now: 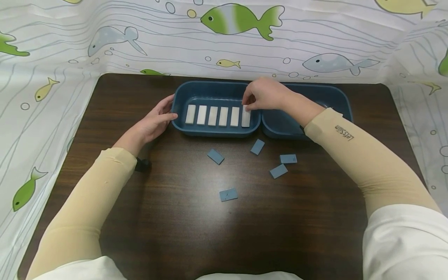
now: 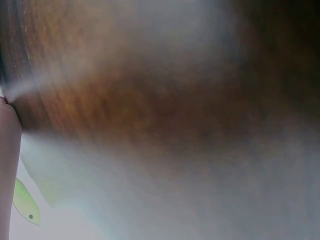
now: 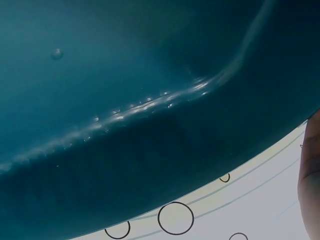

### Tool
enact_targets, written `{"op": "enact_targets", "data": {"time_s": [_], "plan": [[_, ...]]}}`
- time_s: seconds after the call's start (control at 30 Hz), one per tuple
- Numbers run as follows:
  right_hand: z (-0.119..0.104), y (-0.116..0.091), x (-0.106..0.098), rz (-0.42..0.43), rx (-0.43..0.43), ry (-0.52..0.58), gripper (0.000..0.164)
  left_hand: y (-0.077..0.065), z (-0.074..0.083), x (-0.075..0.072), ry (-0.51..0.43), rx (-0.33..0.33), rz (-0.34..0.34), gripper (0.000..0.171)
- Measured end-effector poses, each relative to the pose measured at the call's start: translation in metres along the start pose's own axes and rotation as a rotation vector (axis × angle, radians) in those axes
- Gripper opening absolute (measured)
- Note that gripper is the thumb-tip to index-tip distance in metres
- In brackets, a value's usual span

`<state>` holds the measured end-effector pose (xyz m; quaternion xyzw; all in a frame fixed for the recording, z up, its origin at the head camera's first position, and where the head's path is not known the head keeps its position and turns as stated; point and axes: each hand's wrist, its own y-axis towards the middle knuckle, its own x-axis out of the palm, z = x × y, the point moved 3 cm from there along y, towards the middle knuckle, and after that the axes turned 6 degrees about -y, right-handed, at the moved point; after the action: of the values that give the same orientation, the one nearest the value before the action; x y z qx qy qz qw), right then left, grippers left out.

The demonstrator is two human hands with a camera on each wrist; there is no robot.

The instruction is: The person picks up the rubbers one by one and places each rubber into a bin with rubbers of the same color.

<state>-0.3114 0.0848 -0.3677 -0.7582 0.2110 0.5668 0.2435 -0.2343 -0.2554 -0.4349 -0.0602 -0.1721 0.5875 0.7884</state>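
Observation:
My right hand [image 1: 267,93] reaches over the left blue tray [image 1: 217,132] and pinches the top end of a white rectangular tile [image 1: 246,119], the rightmost in a row. Several like white tiles [image 1: 213,116] lie side by side to its left, evenly spaced. At the tray's left end, my left hand [image 1: 155,121] holds the wall, thumb at the rim and fingers along the outside. The left wrist view is mostly blurred tabletop, with a strip of the hand [image 2: 9,165] at its edge. In the right wrist view, part of the hand [image 3: 311,175] shows beside a blue tray wall.
A second blue tray [image 1: 280,130] adjoins the first on the right, partly under my right forearm. Several blue rectangular tiles [image 1: 228,195] lie scattered on the dark wooden table [image 1: 175,229]. A white fish-patterned cloth [image 1: 182,50] stands behind and at both sides.

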Motion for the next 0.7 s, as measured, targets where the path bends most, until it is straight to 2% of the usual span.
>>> {"op": "enact_targets", "data": {"time_s": [0.23,0.7], "plan": [[0.0013,0.0011,-0.0015,-0.011,0.020,0.013,0.018,-0.0006,0.0005,0.0003,0.004,-0.002,0.000,0.077],[-0.0004,0.0019,-0.0019,-0.035,0.023,-0.033,0.020,0.0005,-0.0002,0.0003,-0.007,0.003,-0.006,0.076]]}}
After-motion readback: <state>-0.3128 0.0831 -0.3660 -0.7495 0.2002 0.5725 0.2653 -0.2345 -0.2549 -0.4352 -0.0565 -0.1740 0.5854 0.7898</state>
